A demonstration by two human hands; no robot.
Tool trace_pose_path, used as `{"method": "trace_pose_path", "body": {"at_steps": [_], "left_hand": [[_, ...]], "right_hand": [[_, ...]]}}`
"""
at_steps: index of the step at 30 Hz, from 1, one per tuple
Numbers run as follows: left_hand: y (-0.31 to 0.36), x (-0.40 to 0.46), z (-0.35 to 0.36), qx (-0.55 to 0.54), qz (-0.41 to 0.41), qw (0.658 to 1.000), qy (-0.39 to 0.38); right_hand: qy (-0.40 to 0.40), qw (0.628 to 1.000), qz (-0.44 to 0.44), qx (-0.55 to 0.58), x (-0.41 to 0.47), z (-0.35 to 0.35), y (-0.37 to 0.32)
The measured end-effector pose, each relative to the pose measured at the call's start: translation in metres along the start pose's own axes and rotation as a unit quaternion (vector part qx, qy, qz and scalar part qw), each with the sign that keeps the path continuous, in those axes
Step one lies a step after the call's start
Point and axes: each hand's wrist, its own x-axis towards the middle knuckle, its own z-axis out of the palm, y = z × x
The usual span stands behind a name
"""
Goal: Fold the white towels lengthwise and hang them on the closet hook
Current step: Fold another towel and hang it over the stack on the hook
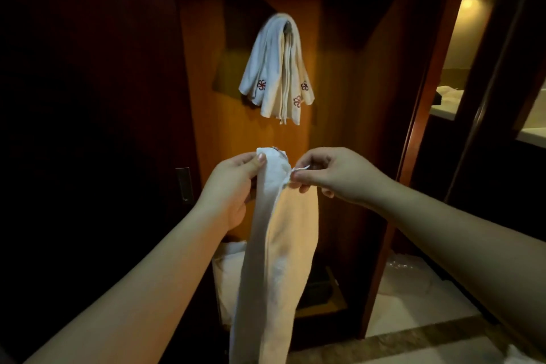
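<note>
Left hand (233, 186) gripping top edge of long white towel (274, 245), thumb on front, fingers curled behind. Towel hanging narrow, lengthwise, in front of open closet. Right hand (328, 176) pinching towel's right top corner. Above, folded towels (276, 68) draped on closet back panel (206, 115); hook hidden beneath.

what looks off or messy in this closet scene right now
Nothing is damaged or spilled. The hung towels sit bunched on the hook, their lower ends fanned out unevenly. The towel in hand is not yet squared: the right hand pinches a stray corner apart from the top edge in the left hand's grip.
</note>
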Motion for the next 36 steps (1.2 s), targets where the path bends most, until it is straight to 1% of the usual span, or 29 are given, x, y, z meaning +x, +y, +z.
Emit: {"method": "trace_pose_path", "body": {"at_steps": [3, 5, 10, 15, 19, 24, 26, 28, 30, 31, 33, 34, 36], "left_hand": [[0.005, -0.009, 0.002, 0.009, 0.03, 0.999, -0.038], [0.008, -0.013, 0.002, 0.012, 0.045, 0.997, -0.054], [0.011, -0.016, 0.007, 0.025, 0.061, 0.996, -0.052], [0.009, -0.015, 0.012, 0.014, 0.069, 0.997, -0.045], [0.008, -0.014, 0.014, -0.016, 0.08, 0.996, -0.042], [0.005, -0.014, 0.02, -0.034, 0.098, 0.994, -0.044], [0.002, -0.014, 0.024, -0.02, 0.113, 0.992, -0.05], [0.0, -0.011, 0.025, 0.007, 0.143, 0.989, -0.032], [0.003, -0.006, 0.02, 0.014, 0.166, 0.986, -0.014], [0.006, -0.003, 0.016, 0.016, 0.17, 0.985, -0.014], [0.011, 0.005, 0.007, 0.025, 0.172, 0.985, -0.018], [0.013, 0.009, 0.004, 0.027, 0.173, 0.984, -0.023], [0.019, 0.016, -0.003, 0.032, 0.179, 0.983, -0.033]], "right_hand": [[0.074, 0.997, -0.02, 0.002, 0.005, 0.013, -0.006], [0.102, 0.995, -0.022, 0.002, 0.007, 0.015, -0.008], [0.128, 0.991, -0.033, 0.024, 0.01, 0.016, -0.012], [0.148, 0.988, -0.037, 0.012, 0.011, 0.017, -0.011], [0.162, 0.985, -0.035, 0.056, 0.014, 0.016, -0.011], [0.189, 0.979, -0.033, 0.074, 0.017, 0.018, -0.011], [0.191, 0.978, -0.023, 0.085, 0.018, 0.017, -0.011], [0.177, 0.98, -0.014, 0.093, 0.019, 0.013, -0.014], [0.134, 0.989, -0.002, 0.069, 0.023, 0.002, -0.018], [0.101, 0.994, 0.007, 0.027, 0.025, -0.005, -0.02], [0.011, 0.994, 0.032, -0.108, 0.029, -0.021, -0.019], [-0.04, 0.982, 0.051, -0.178, 0.031, -0.027, -0.016], [-0.136, 0.94, 0.1, -0.297, 0.033, -0.035, -0.005]]}}
